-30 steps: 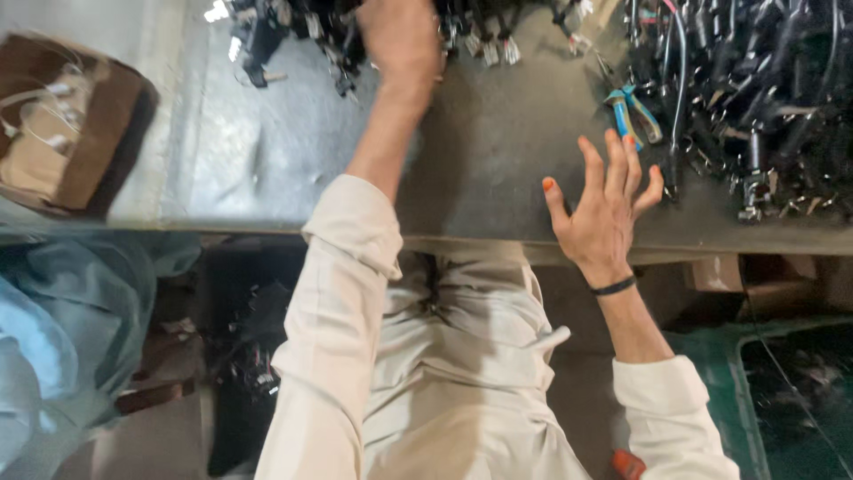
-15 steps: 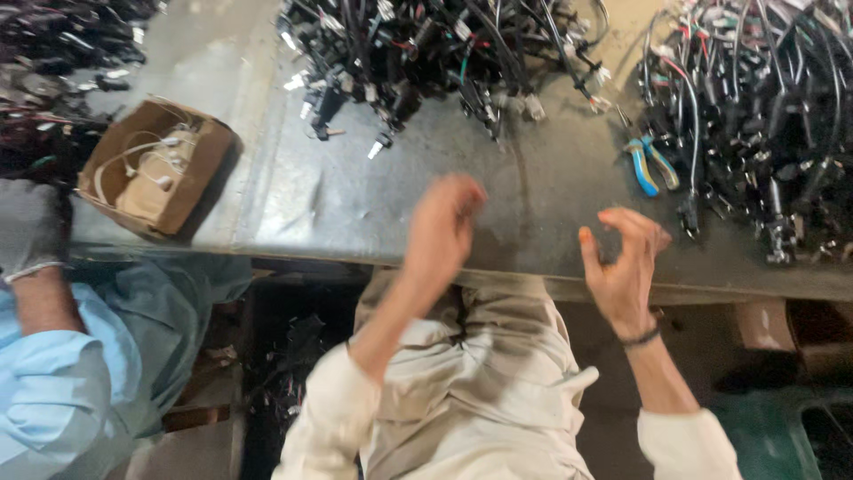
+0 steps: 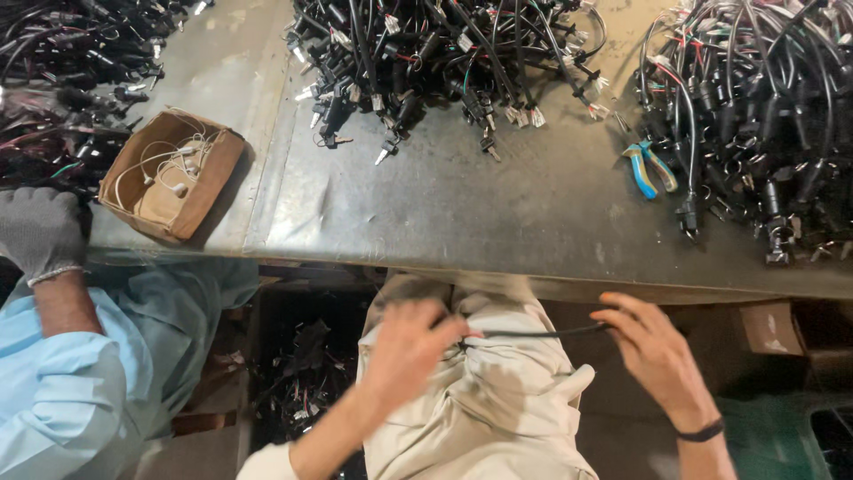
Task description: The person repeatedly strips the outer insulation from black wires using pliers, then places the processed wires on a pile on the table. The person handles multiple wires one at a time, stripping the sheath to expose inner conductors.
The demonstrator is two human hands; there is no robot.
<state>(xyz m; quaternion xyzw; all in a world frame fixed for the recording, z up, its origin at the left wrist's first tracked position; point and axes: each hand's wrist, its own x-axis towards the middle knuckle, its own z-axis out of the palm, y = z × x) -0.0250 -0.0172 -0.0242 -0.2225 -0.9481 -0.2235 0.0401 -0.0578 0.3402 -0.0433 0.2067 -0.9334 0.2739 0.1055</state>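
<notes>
I see a thin black cable [image 3: 533, 334] stretched level between my two hands, below the near edge of the desk [image 3: 498, 213] and over my lap. My left hand [image 3: 404, 351] has its fingers clenched on one end; my right hand [image 3: 653, 351] pinches the other end with curled fingers. On the desk beyond lie blue pliers [image 3: 649, 167], a cable heap [image 3: 444, 53] in the middle and another cable pile [image 3: 755, 107] at right. A cardboard box [image 3: 169, 173] sits at left, near a co-worker's gloved hand [image 3: 40, 231].
</notes>
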